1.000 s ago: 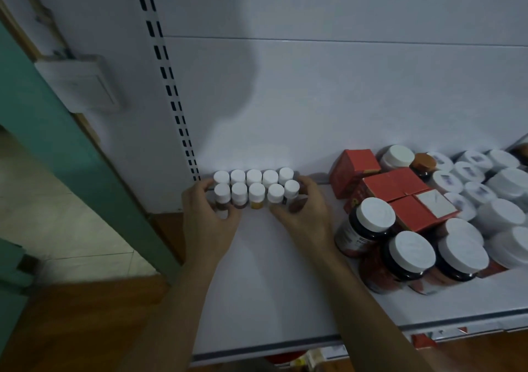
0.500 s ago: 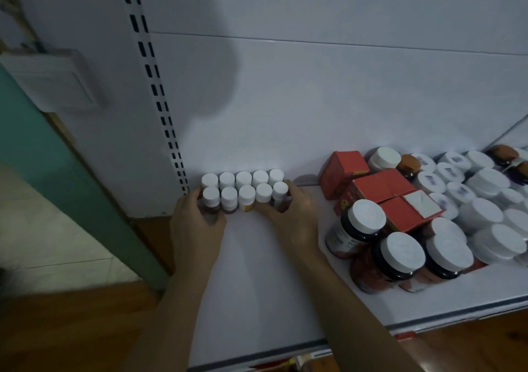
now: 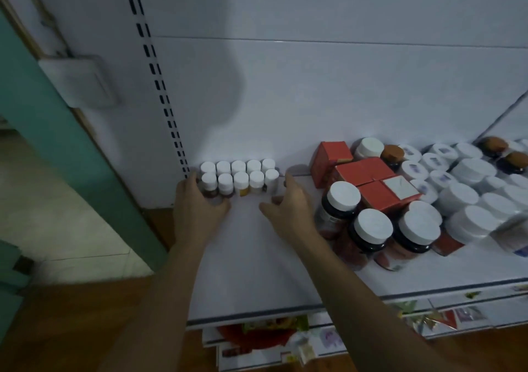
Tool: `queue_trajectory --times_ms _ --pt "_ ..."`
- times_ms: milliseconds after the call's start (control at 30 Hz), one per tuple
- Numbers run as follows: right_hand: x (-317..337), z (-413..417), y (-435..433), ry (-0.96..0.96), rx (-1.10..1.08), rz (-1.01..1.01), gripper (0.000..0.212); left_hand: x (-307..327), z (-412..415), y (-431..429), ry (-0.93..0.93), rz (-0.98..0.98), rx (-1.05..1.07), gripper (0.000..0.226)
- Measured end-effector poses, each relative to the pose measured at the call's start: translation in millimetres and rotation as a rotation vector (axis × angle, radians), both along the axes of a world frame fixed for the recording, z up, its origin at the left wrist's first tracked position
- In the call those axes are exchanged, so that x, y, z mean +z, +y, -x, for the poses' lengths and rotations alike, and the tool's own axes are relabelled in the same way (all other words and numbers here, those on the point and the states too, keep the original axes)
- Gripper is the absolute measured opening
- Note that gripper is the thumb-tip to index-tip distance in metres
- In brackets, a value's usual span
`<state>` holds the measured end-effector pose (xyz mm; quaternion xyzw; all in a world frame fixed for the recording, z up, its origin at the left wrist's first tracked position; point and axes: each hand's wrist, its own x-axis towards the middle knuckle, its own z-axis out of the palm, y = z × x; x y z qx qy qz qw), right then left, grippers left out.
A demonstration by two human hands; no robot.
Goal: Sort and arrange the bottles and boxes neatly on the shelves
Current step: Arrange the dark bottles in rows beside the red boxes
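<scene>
Ten small bottles (image 3: 239,176) with white caps stand in two tight rows of five at the back left corner of the shelf (image 3: 257,271), against the white back panel (image 3: 314,100). The left hand (image 3: 197,203) is cupped against the left end of the block. Its fingers (image 3: 192,179) are only loosely curved and rest on the end bottles without closing round any of them. The right hand (image 3: 291,203) sits just beside the right end with its fingers (image 3: 286,180) spread and relaxed, holding nothing, and a narrow gap shows between them and the last bottle.

The block looks nearly squared up, so the danger is in the finishing nudges. These bottles are light and narrow (and packed cap to cap), so a push placed high on one could tip it into its neighbours and topple the row. A one-sided press from the left, with nothing bracing the right end, could skew the rows or push the end bottle out of line.

The right forearm lies close to the big dark bottles (image 3: 341,203) and the leaning red boxes (image 3: 368,171). A careless sweep towards them could knock that crowded, unsorted heap towards the front edge of the shelf.
</scene>
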<state>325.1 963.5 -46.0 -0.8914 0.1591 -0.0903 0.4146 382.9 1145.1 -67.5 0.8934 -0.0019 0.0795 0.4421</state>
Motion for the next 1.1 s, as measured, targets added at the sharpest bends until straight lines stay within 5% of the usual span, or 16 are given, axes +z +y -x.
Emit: queue_trajectory --times_ms 100,267,400,533,633,900,1100 --pt "34 24 -5 0.062 0.178 0.157 0.066 12 16 -11 0.04 0.075 0.117 0.085" --pt "112 72 -48 0.049 0.411 0.435 0.051 9 63 -49 -0.095 -0.062 0.144 0.054" --pt "149 107 -102 -0.032 0.425 0.567 0.04 41 78 -87 -0.107 -0.075 -0.191 0.041" --pt "134 127 -135 0.089 0.417 0.787 0.037 77 82 -126 -0.082 -0.001 -0.669 0.066" --pt "118 132 -141 0.147 0.447 0.843 0.039 70 85 -152 -0.216 -0.025 -0.803 0.048" --pt "104 130 -127 0.064 0.422 0.896 0.052 48 99 -139 -0.223 0.047 -0.345 0.042" --pt "107 134 -120 -0.079 0.39 0.756 0.048 72 117 -113 -0.241 -0.06 -0.077 0.04"
